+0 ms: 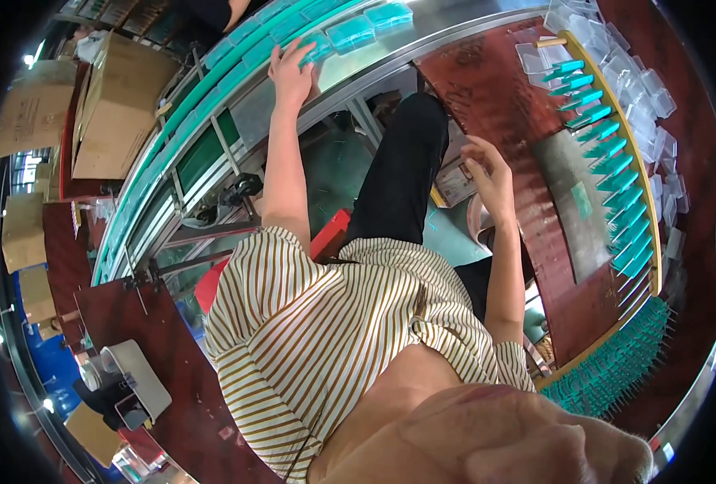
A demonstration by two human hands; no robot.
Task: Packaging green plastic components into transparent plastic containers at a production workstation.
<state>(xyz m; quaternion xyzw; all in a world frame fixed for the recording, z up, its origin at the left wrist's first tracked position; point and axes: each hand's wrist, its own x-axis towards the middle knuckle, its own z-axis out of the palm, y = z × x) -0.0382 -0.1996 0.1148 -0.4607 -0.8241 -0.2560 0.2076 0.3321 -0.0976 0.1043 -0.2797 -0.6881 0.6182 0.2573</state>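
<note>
My left hand (292, 79) reaches out over the metal edge of the line, fingers spread, the fingertips at a small clear box with teal contents (316, 48). Whether it bears on that box or only hovers there is hard to see. More teal-filled boxes (351, 32) sit just to the right of it. Above the gap beside my knee is my right hand (491, 173), fingers loosely bent and apart, with nothing visible in it. To its right, a yellow-framed rack (644, 173) carries a row of teal pieces (608, 149) on the dark red table (487, 77).
Several clear empty boxes (616, 56) lie heaped behind the rack. A metal plate (571, 206) rests on the red table. The green conveyor belt (188, 121) curves off to the left with rows of teal boxes. Cardboard cartons (120, 109) stand beyond it.
</note>
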